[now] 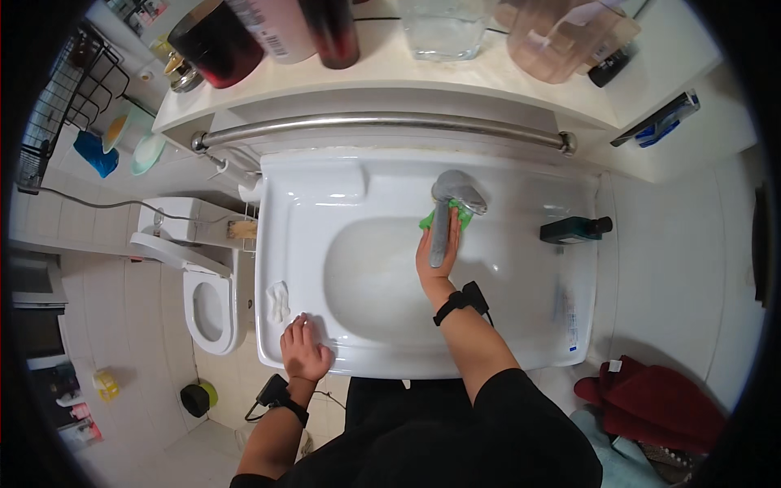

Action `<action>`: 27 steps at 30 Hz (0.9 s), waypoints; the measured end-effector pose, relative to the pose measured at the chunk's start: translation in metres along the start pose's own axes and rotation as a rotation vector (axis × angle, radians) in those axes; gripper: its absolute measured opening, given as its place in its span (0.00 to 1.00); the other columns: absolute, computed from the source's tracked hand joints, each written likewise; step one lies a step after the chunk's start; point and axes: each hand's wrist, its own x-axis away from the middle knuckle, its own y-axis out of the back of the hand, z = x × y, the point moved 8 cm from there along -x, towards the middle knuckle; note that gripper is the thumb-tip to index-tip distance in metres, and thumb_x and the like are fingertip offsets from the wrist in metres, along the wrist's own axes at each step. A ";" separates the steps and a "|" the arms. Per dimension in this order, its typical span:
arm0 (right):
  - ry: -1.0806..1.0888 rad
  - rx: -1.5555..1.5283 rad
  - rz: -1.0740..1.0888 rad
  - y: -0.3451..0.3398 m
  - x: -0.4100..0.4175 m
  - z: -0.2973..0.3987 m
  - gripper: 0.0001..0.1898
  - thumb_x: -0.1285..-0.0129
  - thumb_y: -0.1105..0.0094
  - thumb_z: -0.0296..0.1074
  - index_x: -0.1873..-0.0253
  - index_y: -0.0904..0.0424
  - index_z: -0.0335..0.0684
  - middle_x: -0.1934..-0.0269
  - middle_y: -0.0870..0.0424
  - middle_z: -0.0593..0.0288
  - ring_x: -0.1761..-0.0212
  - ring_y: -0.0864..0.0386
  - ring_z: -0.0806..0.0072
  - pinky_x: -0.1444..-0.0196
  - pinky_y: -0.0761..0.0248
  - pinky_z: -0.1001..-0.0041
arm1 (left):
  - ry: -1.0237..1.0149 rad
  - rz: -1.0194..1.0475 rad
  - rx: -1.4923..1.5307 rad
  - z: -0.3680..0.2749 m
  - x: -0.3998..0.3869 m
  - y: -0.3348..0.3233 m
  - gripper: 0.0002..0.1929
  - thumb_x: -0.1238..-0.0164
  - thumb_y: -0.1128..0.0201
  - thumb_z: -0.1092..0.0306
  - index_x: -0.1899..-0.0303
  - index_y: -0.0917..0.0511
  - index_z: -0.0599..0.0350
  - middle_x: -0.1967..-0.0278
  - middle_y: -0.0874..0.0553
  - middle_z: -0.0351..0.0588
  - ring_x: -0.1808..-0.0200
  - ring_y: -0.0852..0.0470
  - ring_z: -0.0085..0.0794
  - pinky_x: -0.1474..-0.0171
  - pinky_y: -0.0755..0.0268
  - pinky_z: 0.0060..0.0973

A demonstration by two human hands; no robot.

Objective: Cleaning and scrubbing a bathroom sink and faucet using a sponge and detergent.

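My right hand (438, 251) reaches beneath the lever of a grey faucet (454, 186) and presses a green cloth (465, 218) against the faucet's base; part of the hand is hidden by the lever. My left hand (305, 349) rests with fingers apart on the front left rim of the white ceramic washbasin (390, 360). Just beyond its fingertips lies a crumpled white cloth or tissue (278, 302). The basin's bowl (372, 280) lies between my hands. On the right side of the basin is a dark green bottle (570, 230) with a black cap.
A metal towel bar (378, 121) runs behind the basin, under a white shelf (390, 88) with several bottles and a glass jar (444, 30). To the left stands a toilet (210, 308) with its lid raised. Dark red fabric (653, 399) lies at the lower right.
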 end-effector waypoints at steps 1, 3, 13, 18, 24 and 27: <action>-0.041 0.018 0.020 -0.005 0.002 0.012 0.35 0.32 0.43 0.34 0.25 0.44 0.26 0.23 0.46 0.40 0.19 0.50 0.48 0.19 0.55 0.55 | 0.001 0.006 -0.006 0.001 0.002 0.000 0.29 0.52 0.43 0.66 0.43 0.28 0.64 0.37 0.26 0.58 0.37 0.29 0.55 0.34 0.37 0.50; -0.124 0.061 0.054 -0.013 0.006 0.037 0.36 0.30 0.44 0.36 0.24 0.46 0.24 0.23 0.50 0.31 0.19 0.53 0.40 0.19 0.57 0.53 | -0.003 0.017 -0.015 0.001 0.002 -0.001 0.29 0.52 0.43 0.66 0.43 0.28 0.65 0.37 0.26 0.58 0.37 0.29 0.55 0.34 0.37 0.50; -0.031 0.231 0.123 -0.060 -0.039 0.105 0.34 0.24 0.56 0.49 0.24 0.43 0.27 0.21 0.47 0.41 0.17 0.56 0.54 0.17 0.66 0.57 | -0.032 0.090 0.012 0.005 0.004 -0.008 0.26 0.49 0.41 0.65 0.46 0.25 0.67 0.36 0.26 0.64 0.36 0.29 0.58 0.32 0.37 0.53; -0.155 -0.097 0.029 -0.073 -0.035 0.148 0.31 0.25 0.55 0.45 0.25 0.41 0.29 0.23 0.43 0.43 0.17 0.55 0.58 0.17 0.67 0.58 | -0.080 0.076 0.018 -0.003 -0.002 -0.004 0.28 0.47 0.40 0.63 0.43 0.26 0.67 0.37 0.26 0.67 0.34 0.29 0.60 0.32 0.37 0.52; 0.065 -0.099 0.214 -0.056 -0.016 0.134 0.29 0.30 0.48 0.37 0.28 0.37 0.32 0.25 0.37 0.50 0.20 0.46 0.61 0.18 0.58 0.60 | -0.070 0.128 0.015 0.005 0.003 -0.010 0.28 0.45 0.41 0.62 0.42 0.27 0.67 0.35 0.29 0.68 0.31 0.34 0.59 0.31 0.41 0.53; 0.107 -0.007 0.189 -0.046 -0.020 0.130 0.27 0.31 0.47 0.34 0.28 0.34 0.34 0.27 0.34 0.52 0.21 0.41 0.62 0.19 0.53 0.60 | -0.096 0.125 0.014 0.002 0.002 -0.009 0.29 0.45 0.41 0.62 0.40 0.29 0.66 0.33 0.31 0.67 0.30 0.36 0.59 0.30 0.43 0.53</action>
